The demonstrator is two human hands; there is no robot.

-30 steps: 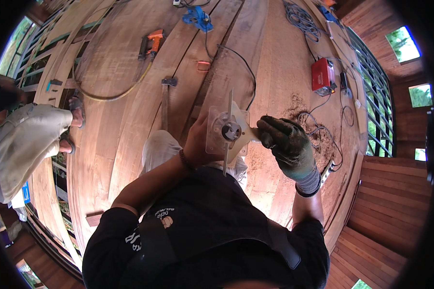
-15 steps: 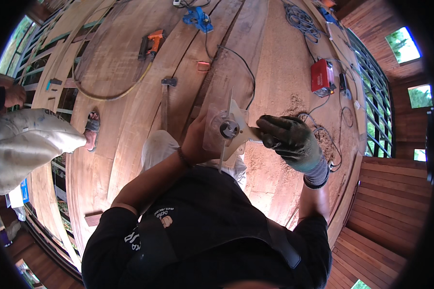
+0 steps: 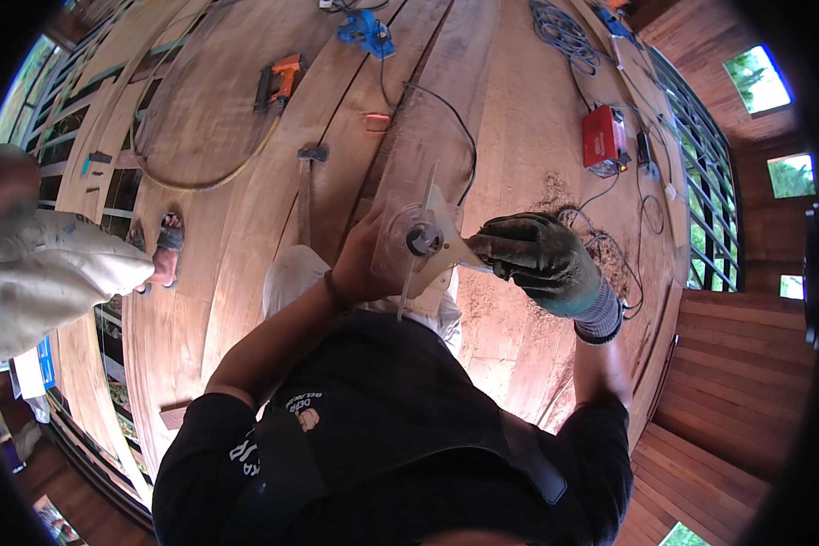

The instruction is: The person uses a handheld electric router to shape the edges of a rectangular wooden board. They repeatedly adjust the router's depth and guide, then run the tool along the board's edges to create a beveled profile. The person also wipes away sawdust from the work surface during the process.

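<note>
Bare, my left hand (image 3: 362, 262) is wrapped round the near-left side of a tool with a clear square base plate (image 3: 393, 238). A dark round opening (image 3: 422, 240) sits in the middle of that plate. Against the plate lies a cream, curved-edged flat piece (image 3: 448, 253), and a thin edge sticks out above and below it. My right hand (image 3: 539, 262), in a dark grey-green work glove, pinches the narrow right end of the cream piece. The glove's fingers partly cover that end. Both hands are held above my lap, and the tool's body is hidden behind the plate.
An orange nail gun (image 3: 284, 80) with a yellow hose, a blue power tool (image 3: 366, 35) and a hatchet (image 3: 309, 177) lie on the plank floor. Rightward are a red machine (image 3: 602, 141), coiled cable (image 3: 560, 38) and wood shavings (image 3: 614, 259). Another person's trousered leg (image 3: 64, 278) is at left.
The person at left has leaned further into view, and a second sandalled foot shows. My hands keep the same grip, with the tool slightly further left in the picture.
</note>
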